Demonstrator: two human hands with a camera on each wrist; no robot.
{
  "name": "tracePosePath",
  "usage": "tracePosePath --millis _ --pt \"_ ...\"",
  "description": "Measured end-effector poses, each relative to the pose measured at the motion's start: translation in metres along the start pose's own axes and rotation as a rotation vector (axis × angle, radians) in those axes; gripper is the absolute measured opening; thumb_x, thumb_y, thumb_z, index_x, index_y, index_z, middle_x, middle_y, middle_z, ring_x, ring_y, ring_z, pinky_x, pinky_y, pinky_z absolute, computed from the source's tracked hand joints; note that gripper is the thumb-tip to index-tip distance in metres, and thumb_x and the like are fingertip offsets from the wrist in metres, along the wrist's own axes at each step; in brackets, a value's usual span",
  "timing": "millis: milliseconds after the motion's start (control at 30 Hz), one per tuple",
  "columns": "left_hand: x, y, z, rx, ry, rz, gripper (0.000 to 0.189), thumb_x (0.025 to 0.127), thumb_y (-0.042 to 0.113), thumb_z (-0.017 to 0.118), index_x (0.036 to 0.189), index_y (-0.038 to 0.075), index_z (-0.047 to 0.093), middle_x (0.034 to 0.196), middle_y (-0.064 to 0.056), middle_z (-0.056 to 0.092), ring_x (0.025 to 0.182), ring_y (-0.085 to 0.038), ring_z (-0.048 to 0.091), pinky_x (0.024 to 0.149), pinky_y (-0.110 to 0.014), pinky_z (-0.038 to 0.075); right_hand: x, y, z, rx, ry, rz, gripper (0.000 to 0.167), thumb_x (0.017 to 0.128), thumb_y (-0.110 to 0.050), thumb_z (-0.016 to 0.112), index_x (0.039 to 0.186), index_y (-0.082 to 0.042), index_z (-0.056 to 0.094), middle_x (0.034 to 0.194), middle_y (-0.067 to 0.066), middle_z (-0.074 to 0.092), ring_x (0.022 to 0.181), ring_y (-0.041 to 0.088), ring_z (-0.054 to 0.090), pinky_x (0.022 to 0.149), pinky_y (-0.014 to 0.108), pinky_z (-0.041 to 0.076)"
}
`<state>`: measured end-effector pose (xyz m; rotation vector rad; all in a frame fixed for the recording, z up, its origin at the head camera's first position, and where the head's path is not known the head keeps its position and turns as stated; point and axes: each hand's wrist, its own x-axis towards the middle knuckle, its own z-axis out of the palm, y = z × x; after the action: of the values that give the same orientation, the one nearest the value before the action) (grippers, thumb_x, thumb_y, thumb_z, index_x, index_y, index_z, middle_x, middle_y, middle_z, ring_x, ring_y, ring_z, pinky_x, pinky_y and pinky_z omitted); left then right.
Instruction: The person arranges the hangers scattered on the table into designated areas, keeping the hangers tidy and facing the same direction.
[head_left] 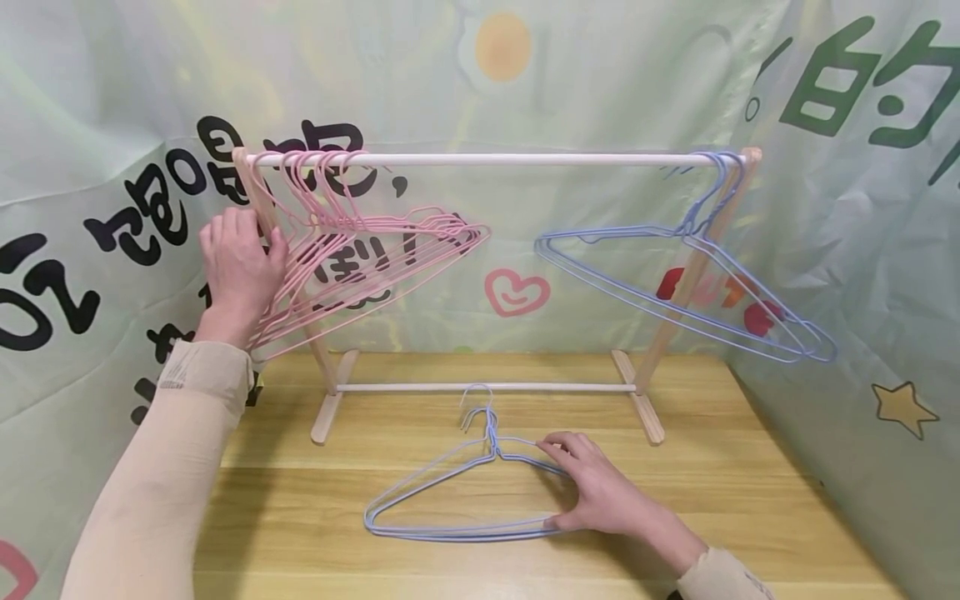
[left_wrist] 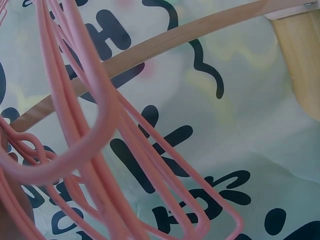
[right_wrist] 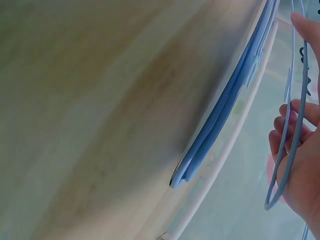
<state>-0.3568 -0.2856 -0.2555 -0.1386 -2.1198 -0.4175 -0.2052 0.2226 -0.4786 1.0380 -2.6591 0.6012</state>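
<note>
My left hand is raised at the left ends of the pink hangers, which hang bunched at the left of the rail; its fingertips are hidden, and I cannot tell whether it grips them. In the left wrist view the pink hangers cross close to the camera. My right hand holds the right end of a blue hanger, its fingers at the upper arm and its thumb at the bottom bar. In the right wrist view this hanger stands apart from other blue hangers lying on the table.
A wooden rack with a white top rail and a lower bar stands at the back of the table. More blue hangers hang at its right end. A printed cloth surrounds the table at the back and sides.
</note>
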Motion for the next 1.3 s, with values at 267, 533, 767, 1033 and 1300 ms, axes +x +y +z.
tracePosePath --millis 267,533,767,1033,1300 --pt "0.000 0.000 0.001 -0.003 0.006 0.006 0.029 0.105 0.023 0.051 0.103 -0.006 0.051 0.100 -0.022 0.049 0.098 -0.044 0.043 0.100 -0.055 0.030 -0.002 -0.003 -0.003 -0.009 0.065 0.010 0.112 0.055 -0.044 0.099 0.149 -0.005 0.054 0.144 0.007 0.053 0.127 0.023 0.050 0.098 0.050 0.051" --pt "0.001 0.001 0.000 -0.002 0.004 0.005 0.029 0.105 0.024 0.051 0.103 -0.006 0.051 0.101 -0.022 0.049 0.098 -0.044 0.043 0.100 -0.055 0.030 -0.006 -0.002 -0.005 -0.008 0.156 0.023 0.111 0.056 -0.037 0.101 0.149 -0.003 0.052 0.145 0.011 0.051 0.127 0.028 0.049 0.096 0.052 0.051" --pt "0.000 0.000 0.000 0.003 -0.002 -0.002 0.028 0.105 0.023 0.051 0.103 -0.005 0.051 0.101 -0.022 0.049 0.097 -0.044 0.042 0.100 -0.055 0.030 -0.007 0.001 -0.006 0.007 0.260 0.027 0.115 0.054 -0.033 0.103 0.151 -0.003 0.050 0.145 0.012 0.050 0.123 0.025 0.048 0.093 0.050 0.051" --pt "-0.001 -0.001 0.001 0.003 0.008 0.007 0.029 0.105 0.023 0.051 0.103 -0.006 0.051 0.100 -0.023 0.048 0.097 -0.045 0.042 0.099 -0.055 0.030 -0.006 0.002 -0.013 0.015 0.393 0.019 0.116 0.051 -0.027 0.103 0.151 -0.002 0.049 0.143 0.019 0.050 0.126 0.032 0.046 0.098 0.037 0.044" --pt "-0.001 -0.001 0.001 0.001 0.020 0.015 0.028 0.104 0.022 0.052 0.102 -0.006 0.051 0.100 -0.023 0.049 0.096 -0.045 0.042 0.098 -0.056 0.030 0.000 0.002 -0.028 0.057 0.526 -0.031 0.107 0.066 -0.047 0.094 0.150 0.003 0.049 0.142 0.022 0.050 0.120 0.030 0.047 0.097 0.027 0.037"
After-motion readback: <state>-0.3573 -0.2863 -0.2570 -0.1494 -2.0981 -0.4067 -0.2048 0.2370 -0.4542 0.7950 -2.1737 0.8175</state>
